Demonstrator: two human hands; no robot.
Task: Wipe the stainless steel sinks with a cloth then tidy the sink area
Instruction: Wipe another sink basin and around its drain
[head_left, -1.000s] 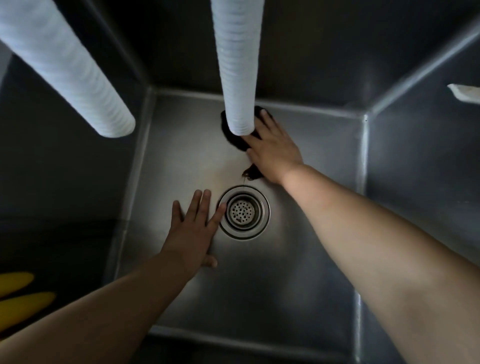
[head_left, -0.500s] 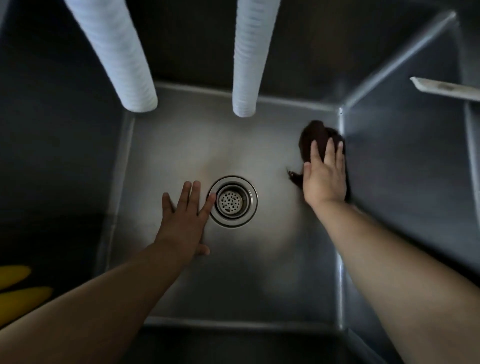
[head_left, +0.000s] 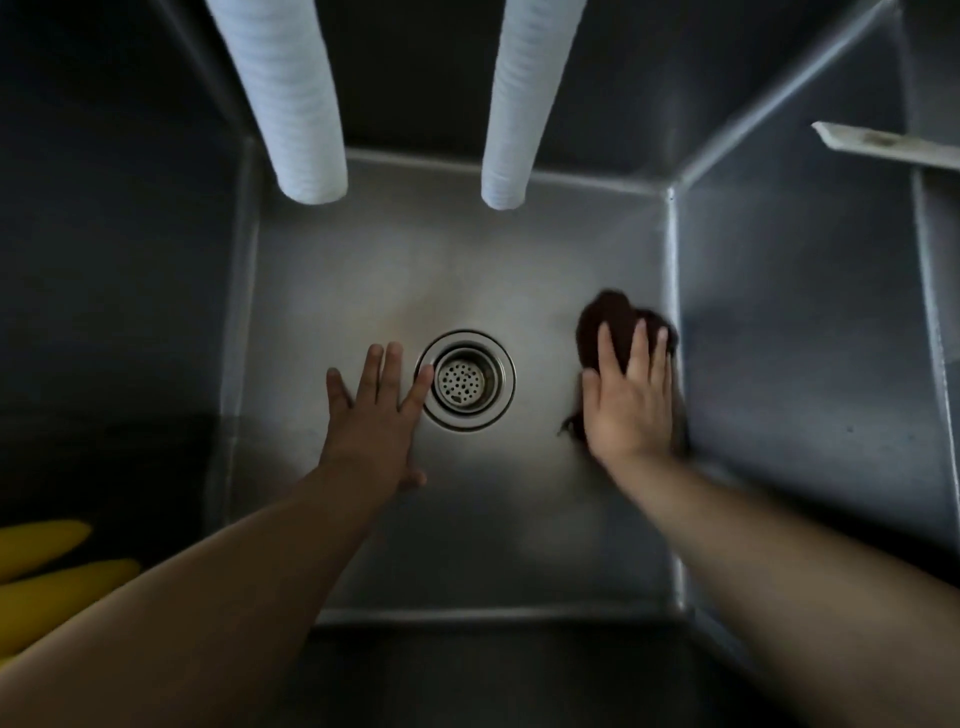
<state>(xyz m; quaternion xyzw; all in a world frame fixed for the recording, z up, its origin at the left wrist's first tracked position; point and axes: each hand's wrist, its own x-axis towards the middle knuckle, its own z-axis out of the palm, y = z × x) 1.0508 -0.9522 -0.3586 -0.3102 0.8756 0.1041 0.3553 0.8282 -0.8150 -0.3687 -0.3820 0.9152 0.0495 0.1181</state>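
Pressing flat, fingers straight, the right hand (head_left: 628, 405) pins a dark cloth (head_left: 605, 325) beneath it: soft, limp, probably damp, best bunched mid-fold.

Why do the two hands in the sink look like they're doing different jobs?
The right hand presses a dark cloth by the sink's right wall; the left hand lies bare beside the drain. The right hand looks lighter, the left more shadowed. Both are flat with straight fingers on the sink floor.

cloth (head_left: 613, 322) dark brown | sink (head_left: 395, 270) grey steel | 2 hoses (head_left: 283, 93) white ribbed
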